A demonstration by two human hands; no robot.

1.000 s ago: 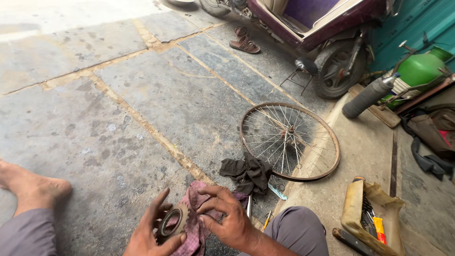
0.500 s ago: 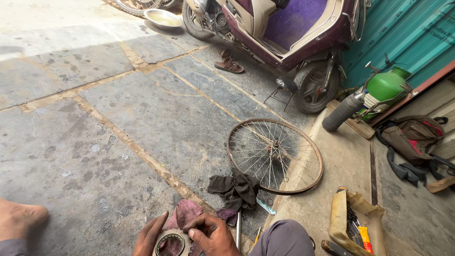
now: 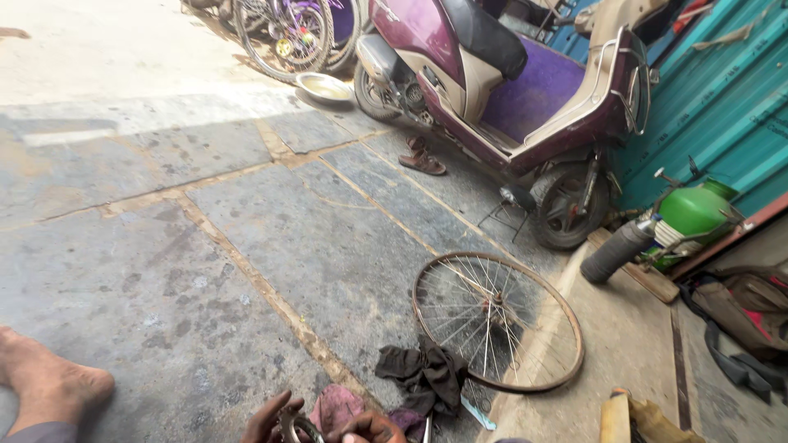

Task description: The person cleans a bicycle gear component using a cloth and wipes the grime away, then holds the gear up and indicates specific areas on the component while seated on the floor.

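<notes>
Gripping round metal ring [image 3: 289, 427], fingers of both hands curled, pink rag [image 3: 336, 408] beside.

Hands [image 3: 328, 422] holding metal ring [image 3: 293, 427], bare wheel [image 3: 497, 320], maroon scooter [image 3: 501, 90]

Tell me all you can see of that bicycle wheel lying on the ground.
The bicycle wheel is a bare metal rim with thin wire spokes running to a small hub at its middle; no tyre is on it. It looks worn and rusty. It lies flat, partly on the grey stone paving and partly over the paler strip beside it. A crumpled dark rag overlaps its near edge. No hand touches it.
</notes>
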